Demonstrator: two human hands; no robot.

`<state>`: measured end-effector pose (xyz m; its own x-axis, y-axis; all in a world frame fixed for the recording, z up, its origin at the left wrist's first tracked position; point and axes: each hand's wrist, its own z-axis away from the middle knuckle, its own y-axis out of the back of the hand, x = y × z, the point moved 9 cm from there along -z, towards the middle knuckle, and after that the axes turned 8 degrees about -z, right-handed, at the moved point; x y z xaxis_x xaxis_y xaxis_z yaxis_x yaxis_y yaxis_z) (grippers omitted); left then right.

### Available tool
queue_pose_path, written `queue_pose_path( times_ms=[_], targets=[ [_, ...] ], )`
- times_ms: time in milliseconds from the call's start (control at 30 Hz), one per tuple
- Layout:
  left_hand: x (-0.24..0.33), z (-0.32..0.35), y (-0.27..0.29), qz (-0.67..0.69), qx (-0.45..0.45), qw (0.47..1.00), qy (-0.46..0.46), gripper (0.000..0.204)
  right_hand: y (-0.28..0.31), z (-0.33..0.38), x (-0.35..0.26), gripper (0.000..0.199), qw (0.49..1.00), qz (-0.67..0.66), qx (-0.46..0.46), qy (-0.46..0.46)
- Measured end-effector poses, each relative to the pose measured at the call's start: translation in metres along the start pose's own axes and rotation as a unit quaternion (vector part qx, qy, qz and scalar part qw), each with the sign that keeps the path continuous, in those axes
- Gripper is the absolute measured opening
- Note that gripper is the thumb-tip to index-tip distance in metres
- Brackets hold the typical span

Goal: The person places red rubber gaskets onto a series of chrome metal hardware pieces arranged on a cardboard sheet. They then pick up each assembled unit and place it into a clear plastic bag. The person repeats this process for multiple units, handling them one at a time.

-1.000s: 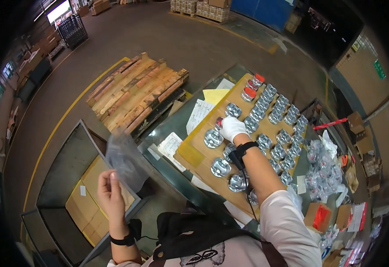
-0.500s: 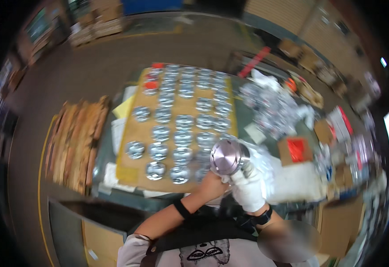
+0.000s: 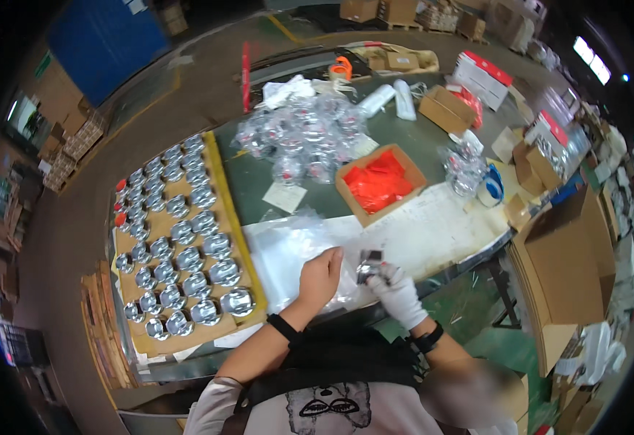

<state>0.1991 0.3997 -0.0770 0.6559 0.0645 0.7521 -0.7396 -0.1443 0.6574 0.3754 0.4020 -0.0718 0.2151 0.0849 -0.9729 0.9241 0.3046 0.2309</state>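
Observation:
My right hand (image 3: pixel 396 290), in a white glove, holds a shiny metal piston (image 3: pixel 368 267) over the pale sheet on the table. My bare left hand (image 3: pixel 322 279) is beside it, its fingers curled together and nothing visible in them. Under my left hand lies clear plastic film or bags (image 3: pixel 288 250). To the left, rows of similar pistons (image 3: pixel 204 312) stand on a brown board (image 3: pixel 139 290) with yellow edges. A few at the far left of the board carry red pieces (image 3: pixel 120 219).
Beyond the board lies a pile of plastic-wrapped parts (image 3: pixel 302 127). A cardboard box of red bags (image 3: pixel 382 181) stands right of centre, near a blue tape roll (image 3: pixel 492 185). Large open cartons (image 3: pixel 570 261) stand beyond the right table edge; wooden slats (image 3: pixel 99 319) lie at left.
My view has turned to the right. The piston was near both hands over the board's near right corner; now my right hand alone holds it over the pale sheet, and my left hand is apart.

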Motion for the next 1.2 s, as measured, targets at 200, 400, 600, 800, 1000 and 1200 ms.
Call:
queue_pose_path(
  times_ms=[200,400,600,800,1000,1200],
  targets=[
    [-0.037,-0.020,-0.162,0.141,-0.118,0.970,0.160,0.026,0.050,-0.019,0.027,0.015,0.955,-0.267,0.069,-0.108],
    [-0.020,-0.033,-0.151,0.107,-0.005,0.994,0.018,0.027,0.040,-0.017,0.110,0.030,0.965,0.258,-0.009,0.055],
    [0.073,-0.002,-0.136,0.146,0.000,0.987,-0.065,0.030,0.037,-0.055,0.151,0.027,0.990,-0.015,-0.097,-0.104],
    [0.006,-0.038,-0.105,0.500,-0.026,0.816,0.287,0.029,0.095,-0.039,-0.015,0.023,0.909,0.362,0.062,0.197],
    [0.037,-0.017,-0.109,-0.242,-0.051,0.965,-0.092,0.020,0.046,-0.061,0.108,0.032,0.968,-0.155,-0.076,-0.184],
    [0.000,-0.016,-0.119,-0.219,-0.080,0.972,-0.043,0.019,0.016,-0.050,0.039,0.020,0.851,0.383,-0.156,0.324]
  ],
)
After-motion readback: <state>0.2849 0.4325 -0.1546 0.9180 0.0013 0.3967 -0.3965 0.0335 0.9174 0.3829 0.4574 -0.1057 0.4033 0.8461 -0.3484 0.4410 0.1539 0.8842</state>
